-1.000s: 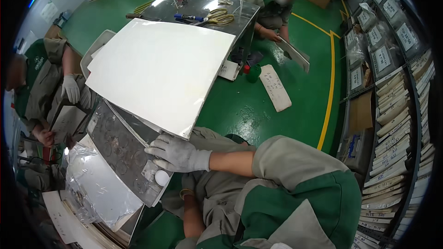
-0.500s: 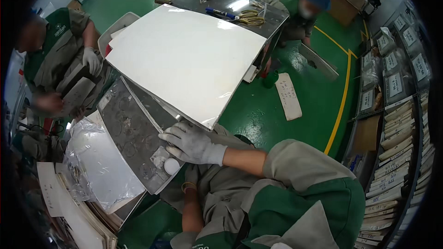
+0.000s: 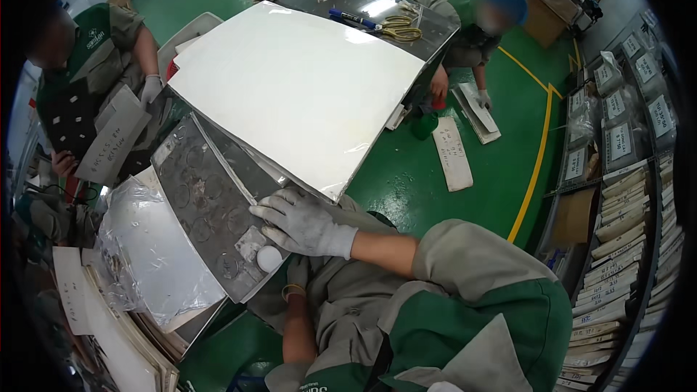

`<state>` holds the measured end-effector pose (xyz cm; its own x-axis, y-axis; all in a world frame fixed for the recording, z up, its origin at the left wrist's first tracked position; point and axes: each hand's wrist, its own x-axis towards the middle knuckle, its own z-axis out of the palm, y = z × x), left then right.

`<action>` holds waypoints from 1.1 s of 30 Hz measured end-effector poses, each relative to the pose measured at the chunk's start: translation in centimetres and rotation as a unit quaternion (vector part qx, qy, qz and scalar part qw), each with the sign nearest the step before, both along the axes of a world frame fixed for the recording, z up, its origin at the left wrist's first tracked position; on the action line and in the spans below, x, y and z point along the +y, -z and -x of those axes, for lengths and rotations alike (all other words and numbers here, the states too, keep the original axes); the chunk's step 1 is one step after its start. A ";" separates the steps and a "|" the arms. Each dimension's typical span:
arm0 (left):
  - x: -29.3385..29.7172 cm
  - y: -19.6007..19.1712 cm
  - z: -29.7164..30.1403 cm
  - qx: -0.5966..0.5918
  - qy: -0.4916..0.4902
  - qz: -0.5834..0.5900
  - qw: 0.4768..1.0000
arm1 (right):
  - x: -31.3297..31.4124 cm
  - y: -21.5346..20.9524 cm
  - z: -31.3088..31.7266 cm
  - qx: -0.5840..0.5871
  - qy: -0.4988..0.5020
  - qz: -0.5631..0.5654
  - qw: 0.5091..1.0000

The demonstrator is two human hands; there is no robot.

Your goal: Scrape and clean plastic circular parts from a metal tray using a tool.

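Two gloves serve us: we rest the right hand [image 3: 303,223]—fingers slightly spread, apparently for support—on the stained metal surface [image 3: 218,225], near the white board [image 3: 298,94] lying across the table [image 3: 434,33], our low-set left hand's [image 3: 298,270] finger state being indiscernible.

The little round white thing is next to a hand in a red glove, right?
Not quite: the head view shows the right hand in a pale grey glove, not a red one. The little round white thing is next to it.
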<state>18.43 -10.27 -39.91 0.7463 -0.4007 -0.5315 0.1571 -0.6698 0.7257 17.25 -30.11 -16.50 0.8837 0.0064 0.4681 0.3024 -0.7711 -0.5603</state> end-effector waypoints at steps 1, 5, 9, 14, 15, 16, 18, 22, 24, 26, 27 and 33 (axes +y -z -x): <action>0.4 0.5 0.0 -0.007 -0.011 0.009 1.000 | 0.2 -0.1 -0.1 -0.001 0.004 0.002 1.000; 1.4 1.7 -0.3 -0.044 0.013 -0.020 0.999 | 0.7 -0.6 -0.3 -0.006 -0.002 -0.005 1.000; 0.3 -0.1 0.1 0.002 0.010 -0.011 1.000 | 0.4 -1.0 0.1 -0.001 0.040 0.016 0.999; 1.0 5.8 0.6 -0.102 -0.002 0.007 0.995 | -0.3 -2.8 1.0 0.042 0.019 -0.010 0.999; 1.1 6.6 0.4 -0.058 -0.002 0.004 0.998 | -0.4 -3.3 1.8 0.023 0.015 -0.024 0.999; 1.5 7.3 0.0 -0.015 -0.002 0.001 1.000 | -0.3 -4.2 2.9 0.009 -0.021 -0.070 0.997; 2.5 9.3 0.1 -0.039 -0.031 0.042 0.998 | -0.9 -7.0 5.5 -0.027 -0.111 -0.109 0.987; 1.8 5.7 0.5 -0.076 -0.073 -0.007 0.994 | -5.0 -10.4 8.2 -0.271 -0.163 -0.075 0.946; 1.4 3.3 0.2 -0.071 -0.023 -0.024 0.997 | -6.2 -13.8 8.1 -0.233 0.027 0.101 0.967; 1.4 3.8 0.3 -0.087 -0.019 -0.013 0.996 | -6.7 -15.7 6.6 -0.068 0.131 0.272 0.951; 1.1 4.2 0.0 -0.096 -0.007 -0.021 0.995 | -7.4 -14.3 5.8 -0.025 0.144 0.302 0.942; 0.9 2.6 0.4 -0.055 -0.010 0.003 0.998 | -7.5 -8.9 3.7 -0.114 0.139 0.214 0.960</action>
